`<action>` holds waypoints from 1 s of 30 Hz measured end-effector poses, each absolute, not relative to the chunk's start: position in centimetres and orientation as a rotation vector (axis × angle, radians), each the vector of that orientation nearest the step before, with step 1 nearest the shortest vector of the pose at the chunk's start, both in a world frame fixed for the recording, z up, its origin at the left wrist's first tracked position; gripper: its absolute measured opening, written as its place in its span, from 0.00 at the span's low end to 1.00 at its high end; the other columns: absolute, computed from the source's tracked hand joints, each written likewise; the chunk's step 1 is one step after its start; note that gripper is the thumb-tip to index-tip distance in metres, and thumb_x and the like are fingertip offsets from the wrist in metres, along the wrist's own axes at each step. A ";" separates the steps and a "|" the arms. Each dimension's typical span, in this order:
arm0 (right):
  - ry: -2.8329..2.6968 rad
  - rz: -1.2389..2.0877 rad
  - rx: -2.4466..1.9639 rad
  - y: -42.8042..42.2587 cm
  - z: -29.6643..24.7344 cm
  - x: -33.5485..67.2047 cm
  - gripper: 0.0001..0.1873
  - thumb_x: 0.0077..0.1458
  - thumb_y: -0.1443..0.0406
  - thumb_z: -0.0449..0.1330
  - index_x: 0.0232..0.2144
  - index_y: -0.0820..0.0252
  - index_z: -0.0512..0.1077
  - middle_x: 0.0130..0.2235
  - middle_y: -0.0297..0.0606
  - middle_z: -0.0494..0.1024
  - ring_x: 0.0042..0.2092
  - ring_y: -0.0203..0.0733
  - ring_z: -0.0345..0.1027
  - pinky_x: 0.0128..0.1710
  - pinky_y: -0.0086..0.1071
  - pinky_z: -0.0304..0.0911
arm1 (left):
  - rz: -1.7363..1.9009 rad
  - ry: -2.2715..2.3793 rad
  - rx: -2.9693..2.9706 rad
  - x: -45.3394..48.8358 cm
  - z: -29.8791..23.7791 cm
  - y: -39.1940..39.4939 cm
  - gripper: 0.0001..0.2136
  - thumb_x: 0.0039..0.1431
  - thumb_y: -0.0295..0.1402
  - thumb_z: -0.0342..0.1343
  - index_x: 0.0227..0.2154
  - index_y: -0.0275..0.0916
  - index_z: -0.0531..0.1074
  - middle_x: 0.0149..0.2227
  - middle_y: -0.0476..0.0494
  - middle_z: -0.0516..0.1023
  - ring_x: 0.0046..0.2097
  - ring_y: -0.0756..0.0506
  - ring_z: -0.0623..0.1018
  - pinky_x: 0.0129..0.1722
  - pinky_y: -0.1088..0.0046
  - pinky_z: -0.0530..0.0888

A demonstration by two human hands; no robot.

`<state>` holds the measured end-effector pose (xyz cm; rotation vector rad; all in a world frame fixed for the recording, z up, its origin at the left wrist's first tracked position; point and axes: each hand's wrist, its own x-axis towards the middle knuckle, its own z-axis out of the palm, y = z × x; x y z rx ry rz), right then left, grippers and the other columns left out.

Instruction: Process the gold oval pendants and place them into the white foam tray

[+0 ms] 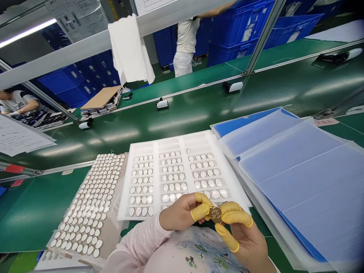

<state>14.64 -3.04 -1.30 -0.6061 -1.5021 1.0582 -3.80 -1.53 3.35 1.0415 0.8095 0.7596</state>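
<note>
Green bench (28, 218) below; both hands' fingers (200, 212) (237, 218) pinch a gold disc (215, 214), engraving toward camera; long axis unclear.

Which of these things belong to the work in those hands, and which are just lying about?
Likely part of the job:
gold disc, held between left hand and right hand
white tray in front
white discs left of it

Likely just around:
hanging white cloth
brown cardboard
blue bins behind

On worktop (28, 223), centre: tray (156, 170) with discs (165, 198) in three columns. Left: board (115, 212) under further discs (106, 208). Right: stacked sheets (301, 174). Behind: belt (187, 100); beyond, leftward, cardboard pile (101, 98). At tray's near side, between left hand (182, 212) and right hand (250, 242): single disc (215, 215).
</note>
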 end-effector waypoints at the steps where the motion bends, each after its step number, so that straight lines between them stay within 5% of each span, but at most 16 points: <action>1: -1.506 1.057 -0.609 -3.1 -1.4 14.6 0.15 0.60 0.75 0.61 0.43 0.50 0.70 0.34 0.35 0.69 0.35 0.40 0.65 0.34 0.32 0.69 | 0.755 0.813 1.040 -3.8 3.3 -1.5 0.26 0.54 0.60 0.58 0.29 0.38 0.66 0.24 0.53 0.65 0.26 0.54 0.63 0.27 0.75 0.63; 10: -1.450 1.150 -0.669 -2.8 -1.3 14.7 0.06 0.62 0.62 0.63 0.40 0.50 0.69 0.31 0.33 0.69 0.30 0.39 0.64 0.28 0.31 0.67 | 0.705 0.830 0.998 -3.6 2.9 -1.7 0.28 0.53 0.63 0.56 0.32 0.38 0.63 0.26 0.51 0.69 0.25 0.55 0.66 0.27 0.75 0.65; 20: -1.601 1.470 -0.899 -1.9 0.6 14.2 0.13 0.66 0.57 0.58 0.29 0.53 0.66 0.21 0.32 0.78 0.26 0.40 0.69 0.30 0.36 0.65 | 0.737 0.780 0.997 -3.0 2.9 -2.0 0.26 0.58 0.61 0.52 0.34 0.40 0.59 0.23 0.54 0.71 0.22 0.54 0.70 0.24 0.76 0.69; 30: -1.502 1.534 -0.784 -1.5 3.8 14.0 0.26 0.68 0.51 0.51 0.20 0.55 0.68 0.16 0.35 0.77 0.21 0.41 0.71 0.20 0.32 0.62 | 0.706 0.668 0.984 -2.6 3.8 -2.7 0.22 0.63 0.58 0.51 0.35 0.42 0.57 0.23 0.55 0.71 0.21 0.54 0.69 0.22 0.78 0.68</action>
